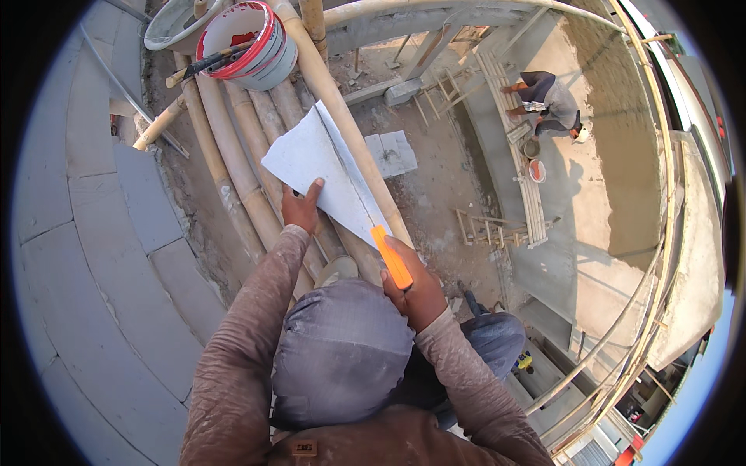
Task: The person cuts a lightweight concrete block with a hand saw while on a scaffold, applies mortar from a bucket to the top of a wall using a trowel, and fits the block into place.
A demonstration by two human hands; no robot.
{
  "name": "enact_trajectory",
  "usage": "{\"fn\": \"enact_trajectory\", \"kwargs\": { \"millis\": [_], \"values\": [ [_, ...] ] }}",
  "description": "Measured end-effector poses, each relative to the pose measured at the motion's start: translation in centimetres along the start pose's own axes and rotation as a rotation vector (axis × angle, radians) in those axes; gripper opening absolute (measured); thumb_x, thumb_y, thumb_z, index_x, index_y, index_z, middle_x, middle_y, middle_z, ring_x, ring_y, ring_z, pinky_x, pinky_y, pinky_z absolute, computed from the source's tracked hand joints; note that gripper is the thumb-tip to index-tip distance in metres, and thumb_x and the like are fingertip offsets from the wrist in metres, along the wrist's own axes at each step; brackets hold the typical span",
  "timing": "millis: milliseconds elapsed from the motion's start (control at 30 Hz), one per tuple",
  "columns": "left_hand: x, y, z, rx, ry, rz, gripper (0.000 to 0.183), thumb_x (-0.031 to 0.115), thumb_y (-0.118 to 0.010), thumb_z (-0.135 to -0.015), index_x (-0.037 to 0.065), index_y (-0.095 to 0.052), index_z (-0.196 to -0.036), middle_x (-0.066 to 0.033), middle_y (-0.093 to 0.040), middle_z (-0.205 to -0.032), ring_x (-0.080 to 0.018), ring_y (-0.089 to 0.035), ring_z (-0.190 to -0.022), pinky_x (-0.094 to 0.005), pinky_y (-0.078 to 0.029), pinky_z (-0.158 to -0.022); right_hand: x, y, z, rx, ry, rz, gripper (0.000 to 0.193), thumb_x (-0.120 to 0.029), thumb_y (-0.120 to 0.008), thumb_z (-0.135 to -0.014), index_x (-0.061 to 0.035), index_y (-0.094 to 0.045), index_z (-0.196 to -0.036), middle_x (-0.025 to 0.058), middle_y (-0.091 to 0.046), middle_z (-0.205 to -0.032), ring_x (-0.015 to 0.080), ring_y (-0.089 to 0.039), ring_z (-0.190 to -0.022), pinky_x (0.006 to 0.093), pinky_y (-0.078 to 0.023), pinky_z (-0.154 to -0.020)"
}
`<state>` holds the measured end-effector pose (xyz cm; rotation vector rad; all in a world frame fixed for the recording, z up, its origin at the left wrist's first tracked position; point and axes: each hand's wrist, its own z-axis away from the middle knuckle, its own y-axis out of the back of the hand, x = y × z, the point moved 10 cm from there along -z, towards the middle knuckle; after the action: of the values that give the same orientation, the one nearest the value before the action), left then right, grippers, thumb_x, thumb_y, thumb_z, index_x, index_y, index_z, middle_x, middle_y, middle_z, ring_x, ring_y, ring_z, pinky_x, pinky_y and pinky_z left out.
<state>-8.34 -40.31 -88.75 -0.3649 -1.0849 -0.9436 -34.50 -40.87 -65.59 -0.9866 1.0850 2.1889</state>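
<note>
Saw [394,260] gripped in right hand [422,291]

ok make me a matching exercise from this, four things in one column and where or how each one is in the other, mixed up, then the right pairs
Things
1. orange handle
2. pale wedge-shaped slab
3. red-rimmed bucket
4. large grey blocks

Places and states
A. along the left side of the view
B. touched by the left hand
C. near the top of the view, with a dark rod-like thing across its opening
D. gripped in the right hand

Right pairs: 1-D, 2-B, 3-C, 4-A
</note>
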Motion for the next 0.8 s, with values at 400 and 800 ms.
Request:
{"fn": "enact_trajectory", "kwargs": {
  "millis": [400, 800],
  "values": [
    [1.1, -0.6, -0.1, 0.043, -0.016, -0.05, 0.084, 0.033, -0.083, -0.085, -0.005, -0.041, -0.148, -0.0235, -0.064, -0.132, -0.0311, -0.063, -0.122, -0.0395, -0.047, -0.107, 1.0, 0.1, -0.4, 0.044, 0.057, -0.022, 0.053, -0.016, -0.067, -0.095, -0.0076, -0.05, -0.144, 0.023, -0.062, -0.135, 0.0471, -0.063, -0.112, 0.0464, -0.054, -0.093],
    [0.8, -0.9, 0.2, 0.033, -0.024, -0.044, 0.073, 0.025, -0.08, -0.088, -0.002, -0.045, -0.146, -0.0159, -0.065, -0.131, -0.0253, -0.063, -0.116, -0.0358, -0.049, -0.102, 0.9, 0.9, -0.4, 0.032, 0.047, -0.004, 0.054, -0.013, -0.068, -0.094, -0.0068, -0.049, -0.145, 0.0232, -0.063, -0.133, 0.0448, -0.065, -0.111, 0.0432, -0.055, -0.093]
  ]
}}
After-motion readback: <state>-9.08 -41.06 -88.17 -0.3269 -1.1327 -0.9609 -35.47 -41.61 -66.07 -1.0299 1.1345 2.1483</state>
